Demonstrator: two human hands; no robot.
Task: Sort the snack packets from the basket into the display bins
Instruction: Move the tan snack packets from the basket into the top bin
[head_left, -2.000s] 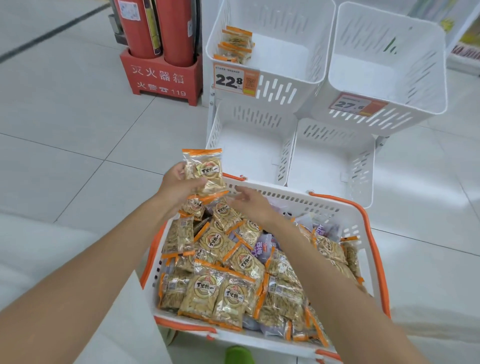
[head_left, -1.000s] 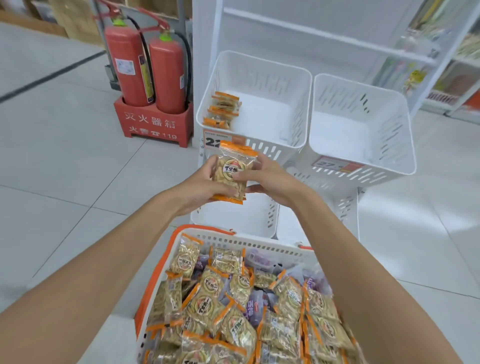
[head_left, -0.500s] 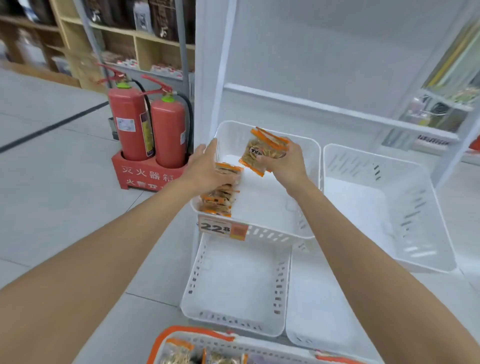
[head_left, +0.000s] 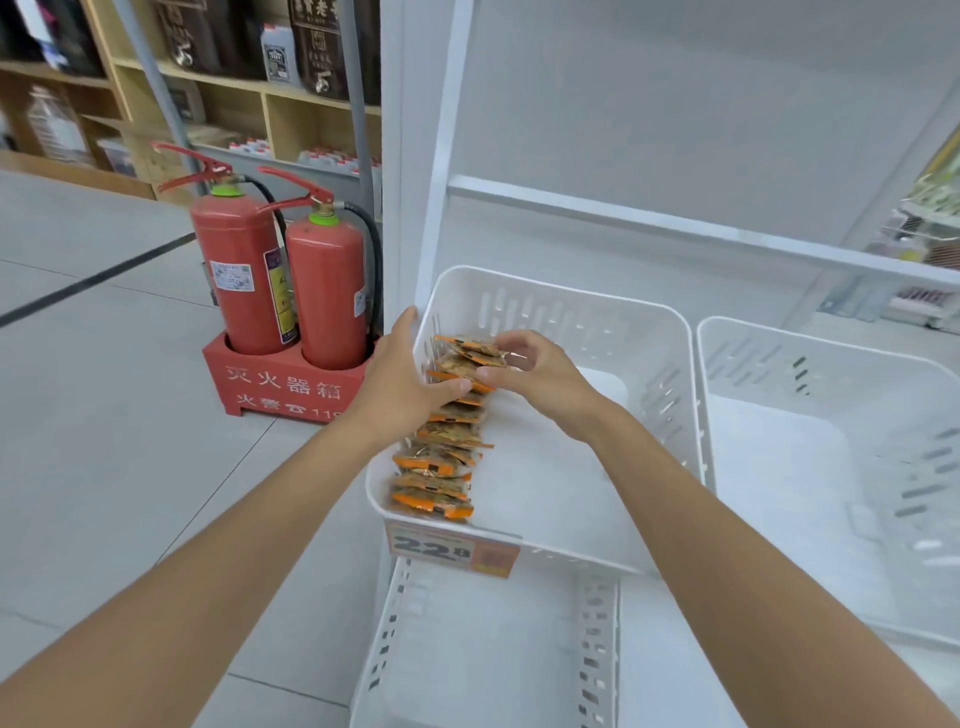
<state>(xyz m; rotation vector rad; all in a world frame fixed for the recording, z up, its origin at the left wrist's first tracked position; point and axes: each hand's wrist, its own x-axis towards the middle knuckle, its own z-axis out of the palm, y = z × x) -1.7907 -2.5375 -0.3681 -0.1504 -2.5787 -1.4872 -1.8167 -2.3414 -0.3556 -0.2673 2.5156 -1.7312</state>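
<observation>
A white display bin (head_left: 571, 299) with a 22.8 price tag (head_left: 452, 551) holds a row of orange-edged snack packets (head_left: 441, 457) standing along its left wall. My right hand (head_left: 535, 379) pinches a snack packet (head_left: 467, 349) at the far end of that row, low inside the bin. My left hand (head_left: 402, 379) reaches over the bin's left wall, its fingertips touching the row just in front of that packet and its thumb up by the rim. The basket is out of view.
A second white bin (head_left: 831, 353) stands to the right, with nothing in it. A lower bin (head_left: 493, 649) sits beneath the tagged one. Two red fire extinguishers (head_left: 280, 280) in a red box stand on the floor to the left. White shelving rises behind.
Both hands carried packets up from the basket to the tagged bin. My right hand has lowered its packet from above the bin onto the far end of the row; the view tilted up.
</observation>
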